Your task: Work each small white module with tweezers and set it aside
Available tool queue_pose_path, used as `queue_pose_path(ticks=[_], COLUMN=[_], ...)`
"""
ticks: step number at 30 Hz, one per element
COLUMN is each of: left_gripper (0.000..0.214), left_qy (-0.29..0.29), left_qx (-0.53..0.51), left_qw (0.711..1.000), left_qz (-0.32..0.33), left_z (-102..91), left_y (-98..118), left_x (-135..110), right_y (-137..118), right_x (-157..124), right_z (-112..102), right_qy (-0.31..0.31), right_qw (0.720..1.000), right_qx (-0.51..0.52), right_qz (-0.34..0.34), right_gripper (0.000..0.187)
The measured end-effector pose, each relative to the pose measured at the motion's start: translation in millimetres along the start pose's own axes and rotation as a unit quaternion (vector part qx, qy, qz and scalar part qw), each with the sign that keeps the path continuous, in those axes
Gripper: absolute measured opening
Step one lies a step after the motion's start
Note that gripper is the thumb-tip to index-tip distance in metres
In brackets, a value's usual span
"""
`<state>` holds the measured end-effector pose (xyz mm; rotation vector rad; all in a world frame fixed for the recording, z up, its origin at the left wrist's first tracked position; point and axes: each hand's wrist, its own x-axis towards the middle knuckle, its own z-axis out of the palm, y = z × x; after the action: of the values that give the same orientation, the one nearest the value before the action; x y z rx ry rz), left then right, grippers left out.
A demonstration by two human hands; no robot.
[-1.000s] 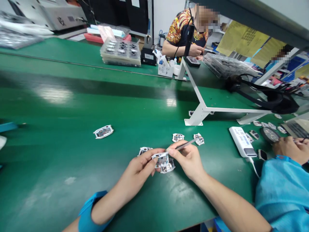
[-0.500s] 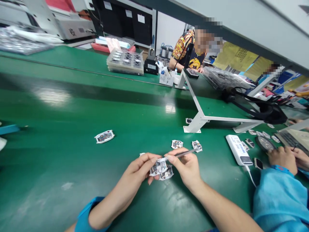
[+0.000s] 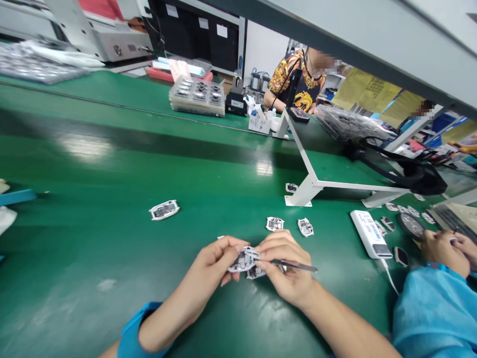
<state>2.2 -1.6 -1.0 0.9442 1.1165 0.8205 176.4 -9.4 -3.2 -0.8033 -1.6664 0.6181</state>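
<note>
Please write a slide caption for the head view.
Left hand holds a part, right hand a tool, above the table.

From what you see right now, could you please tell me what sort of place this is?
Probably an electronics assembly workshop: a long green workbench, open white-framed electronic units lying on it, and stacked plastic trays behind.

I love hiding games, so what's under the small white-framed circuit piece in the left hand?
A second white-framed circuit piece peeks out below it, partly covered by the right hand. Whether the two pieces touch is hidden.
</note>
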Motion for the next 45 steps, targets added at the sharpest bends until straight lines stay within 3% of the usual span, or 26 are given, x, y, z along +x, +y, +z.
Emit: queue_pose_path(ticks=[8, 19, 24, 31, 41, 45], left_gripper=[0.033, 0.032, 0.032, 0.033, 0.032, 0.037], left_qy=[-0.004, -0.017, 0.002, 0.004, 0.016, -0.004], left_qx=[-0.001, 0.013, 0.013, 0.015, -0.007, 0.001], left_qw=[1.000, 1.000, 1.000, 0.999, 0.999, 1.000], left_qz=[-0.001, -0.010, -0.021, -0.034, -0.035, -0.023], left_z=[3.3, 2.1, 1.3, 0.4, 2.2, 0.1], left_y=[2, 0, -1, -2, -1, -2], left_x=[-2, 0, 0, 2, -1, 0], right_y=[4, 4, 5, 9, 10, 11], right_x=[0, -1, 0, -1, -6, -7], right_z=[1, 3, 2, 4, 3, 5], right_qy=[0.013, 0.024, -0.012, 0.017, -0.001, 0.013], right_qw=[1.000, 0.966, 0.973, 0.952, 0.980, 0.974], right_qx=[0.015, 0.123, 0.117, 0.169, 0.100, 0.134], right_qz=[0.020, 0.226, 0.197, 0.254, 0.171, 0.184], right_gripper=[0.012, 0.004, 0.004, 0.010, 0.003, 0.006])
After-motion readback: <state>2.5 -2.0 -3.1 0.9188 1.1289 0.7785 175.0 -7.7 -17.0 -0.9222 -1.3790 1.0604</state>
